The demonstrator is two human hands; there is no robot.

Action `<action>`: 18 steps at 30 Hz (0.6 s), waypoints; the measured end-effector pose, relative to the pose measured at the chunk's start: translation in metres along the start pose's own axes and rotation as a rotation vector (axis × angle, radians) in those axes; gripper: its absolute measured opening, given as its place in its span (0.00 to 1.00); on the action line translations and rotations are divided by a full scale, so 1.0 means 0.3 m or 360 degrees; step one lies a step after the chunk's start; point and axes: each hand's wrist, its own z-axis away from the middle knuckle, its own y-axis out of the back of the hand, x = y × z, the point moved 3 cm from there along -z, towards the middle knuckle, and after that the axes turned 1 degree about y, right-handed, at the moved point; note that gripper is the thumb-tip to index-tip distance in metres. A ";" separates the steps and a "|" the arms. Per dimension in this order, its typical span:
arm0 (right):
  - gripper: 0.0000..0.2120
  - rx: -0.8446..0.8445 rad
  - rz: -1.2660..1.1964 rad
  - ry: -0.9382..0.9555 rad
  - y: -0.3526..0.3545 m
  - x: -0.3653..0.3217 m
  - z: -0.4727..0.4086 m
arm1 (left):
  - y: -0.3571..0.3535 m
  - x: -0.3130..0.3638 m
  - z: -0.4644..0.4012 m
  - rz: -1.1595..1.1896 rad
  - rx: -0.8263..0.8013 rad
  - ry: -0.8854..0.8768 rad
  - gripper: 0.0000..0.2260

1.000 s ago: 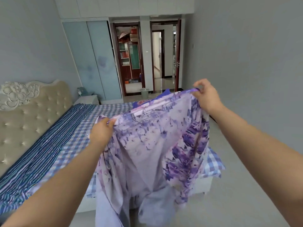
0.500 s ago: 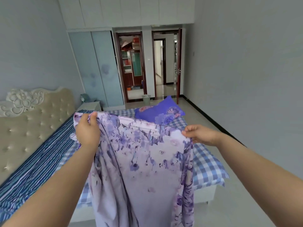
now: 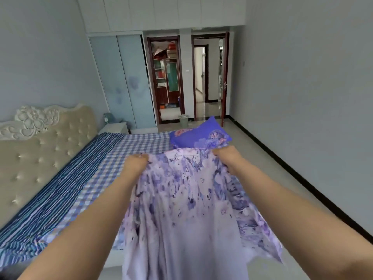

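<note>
Both hands have dropped and drawn closer together since the earlier frame, bringing the sheet (image 3: 185, 199) down low over the bed (image 3: 129, 150).

The left hand (image 3: 135, 163) and right hand (image 3: 229, 156) each grip the sheet's top edge with curled fingers. The purple flowered cloth hangs from them over the bed's near edge. A blue pillow (image 3: 198, 136) lies on the checked bed at 12 o'clock, just beyond the hands. A striped blanket (image 3: 60, 188) runs along the padded headboard (image 3: 50, 142) at 9 o'clock. At 11 o'clock stand a nightstand (image 3: 115, 127) and a pale blue wardrobe (image 3: 123, 81). A bin (image 3: 183, 120) sits by two open doorways at 12 o'clock, and grey floor (image 3: 252, 158) lies at 3 o'clock.
</note>
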 end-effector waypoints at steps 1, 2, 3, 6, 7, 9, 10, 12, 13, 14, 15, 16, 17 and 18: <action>0.12 -0.0099 -0.0039 0.0023 -0.049 -0.009 0.026 | -0.039 0.029 0.035 0.0005 -0.0050 -0.0043 0.15; 0.09 -0.0199 -0.0089 0.0076 -0.096 -0.027 0.062 | -0.077 0.060 0.070 0.0015 -0.0123 -0.0104 0.16; 0.07 -0.0288 -0.0149 0.0147 -0.138 -0.043 0.091 | -0.111 0.089 0.102 0.0021 -0.0200 -0.0187 0.19; 0.07 -0.0512 -0.0135 0.0384 -0.195 -0.072 0.157 | -0.153 0.157 0.183 -0.0073 -0.0457 -0.0417 0.27; 0.09 -0.0566 -0.0096 0.0460 -0.190 -0.085 0.181 | -0.149 0.166 0.195 -0.0131 -0.0516 -0.0464 0.31; 0.10 -0.0644 -0.0083 0.0527 -0.172 -0.098 0.206 | -0.130 0.189 0.221 -0.0260 -0.0618 -0.0597 0.35; 0.10 -0.0665 -0.0069 0.0551 -0.162 -0.097 0.206 | -0.123 0.203 0.240 -0.0253 -0.0706 -0.0688 0.31; 0.12 -0.0713 -0.0039 0.0593 -0.144 -0.102 0.218 | -0.122 0.218 0.275 -0.0089 -0.0964 -0.0760 0.24; 0.12 -0.0750 -0.0043 0.0613 -0.136 -0.108 0.230 | -0.121 0.222 0.284 0.0000 -0.1048 -0.0739 0.21; 0.12 -0.0784 -0.0048 0.0631 -0.129 -0.107 0.234 | -0.119 0.225 0.292 0.0067 -0.1114 -0.0716 0.18; 0.13 -0.0799 -0.0052 0.0636 -0.122 -0.106 0.244 | -0.121 0.222 0.292 0.0126 -0.1158 -0.0690 0.14; 0.12 -0.0813 -0.0060 0.0642 -0.117 -0.096 0.247 | -0.126 0.225 0.295 0.0175 -0.1189 -0.0670 0.11; 0.12 -0.0823 -0.0063 0.0648 -0.112 -0.084 0.251 | -0.131 0.223 0.290 0.0208 -0.1192 -0.0649 0.11; 0.11 -0.0832 -0.0080 0.0660 -0.109 -0.065 0.254 | -0.135 0.221 0.290 0.0228 -0.1192 -0.0635 0.11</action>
